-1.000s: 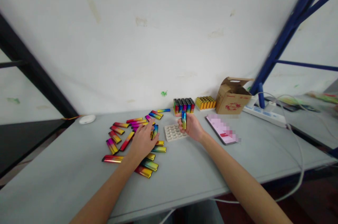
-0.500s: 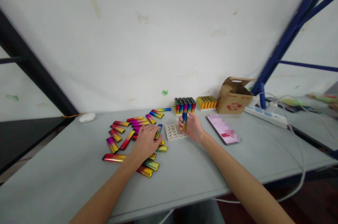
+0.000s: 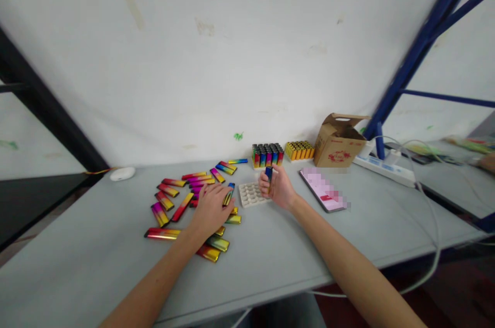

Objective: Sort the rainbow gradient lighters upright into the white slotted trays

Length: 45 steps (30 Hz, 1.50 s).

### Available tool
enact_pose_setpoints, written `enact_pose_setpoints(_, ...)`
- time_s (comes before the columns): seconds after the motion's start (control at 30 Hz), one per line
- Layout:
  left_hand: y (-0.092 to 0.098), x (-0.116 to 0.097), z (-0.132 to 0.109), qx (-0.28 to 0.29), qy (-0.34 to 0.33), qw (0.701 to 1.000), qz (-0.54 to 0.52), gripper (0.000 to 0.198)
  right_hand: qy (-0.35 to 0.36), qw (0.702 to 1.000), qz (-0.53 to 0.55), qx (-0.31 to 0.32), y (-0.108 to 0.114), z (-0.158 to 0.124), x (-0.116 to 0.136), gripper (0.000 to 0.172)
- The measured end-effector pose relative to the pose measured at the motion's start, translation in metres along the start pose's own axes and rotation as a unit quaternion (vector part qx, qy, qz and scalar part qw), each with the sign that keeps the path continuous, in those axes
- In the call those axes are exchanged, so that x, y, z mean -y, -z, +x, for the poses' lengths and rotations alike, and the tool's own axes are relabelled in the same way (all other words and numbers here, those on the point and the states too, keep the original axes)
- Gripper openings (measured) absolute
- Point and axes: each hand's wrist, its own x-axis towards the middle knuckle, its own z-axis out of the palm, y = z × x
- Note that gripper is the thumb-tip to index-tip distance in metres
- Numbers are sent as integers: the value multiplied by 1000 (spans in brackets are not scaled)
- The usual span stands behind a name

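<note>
My right hand [image 3: 281, 186] is closed round a slim metallic tube [image 3: 269, 174], dark blue at the top and yellow below, held upright over the right part of a white tray [image 3: 249, 195] with rows of round hollows. My left hand [image 3: 211, 207] lies over a pile of similar tubes, its fingers curled on a blue-and-yellow tube [image 3: 229, 195] that leans up at a slant. Under and around this hand, several loose tubes shade from red or purple to yellow, among them a red-and-yellow tube [image 3: 182, 207]. My left palm and forearm hide part of the pile.
Behind the tray stand a block of upright multicoloured tubes [image 3: 267, 155] and a yellow set [image 3: 300, 150]. To the right are an open cardboard box [image 3: 337, 145], a phone [image 3: 323, 191], a power strip [image 3: 384, 169] and white cables. A white rounded object [image 3: 122, 174] sits far left.
The view has shifted slightly, moving the scene a little to the left. My right hand has tipped or lowered its tube slightly; both hands keep their tubes.
</note>
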Motion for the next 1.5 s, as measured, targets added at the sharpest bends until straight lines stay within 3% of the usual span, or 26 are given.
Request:
enact_pose_setpoints(0.17, 4, -4, 2, -37, -14, 999, -18, 23, 57, 998, 9, -12, -3, 1, -3, 23)
enact_pose_setpoints(0.33, 9, -7, 4, -59, -25, 996, -64, 24, 160, 980, -104, -49, -6, 1, -6, 21)
enact_pose_setpoints(0.53, 12, -22, 5, -29, -24, 982, -184, 30, 206, 964, -160, -53, -17, -1, -12, 26)
enact_pose_setpoints(0.73, 10, -33, 6, 21, 45, 943, -330, 26, 278, 933, -223, -49, -23, 3, -21, 21)
enact_pose_setpoints(0.8, 10, -34, 7, 54, 56, 917, -392, 23, 288, 918, -266, -61, -17, 5, -20, 21)
enact_pose_setpoints(0.87, 11, -34, 9, 68, 82, 880, -462, 23, 303, 883, -345, -93, -7, 6, -17, 20)
enact_pose_setpoints(1.0, 19, -33, 11, 24, 161, 822, -546, 25, 312, 748, -571, -130, 14, 6, -15, 21)
enact_pose_setpoints(1.1, 27, -30, 13, -9, 200, 780, -593, 22, 290, 680, -664, -113, 24, 7, -18, 19)
enact_pose_setpoints(1.27, 28, -24, 14, -26, 218, 676, -703, 21, 243, 638, -722, -117, 31, 9, -22, 28)
enact_pose_setpoints(1.37, 28, -20, 13, -1, 237, 634, -736, 15, 229, 624, -737, -122, 31, 9, -22, 28)
enact_pose_setpoints(1.5, 36, -19, 11, 43, 261, 554, -789, 14, 209, 618, -746, -130, 30, 9, -22, 28)
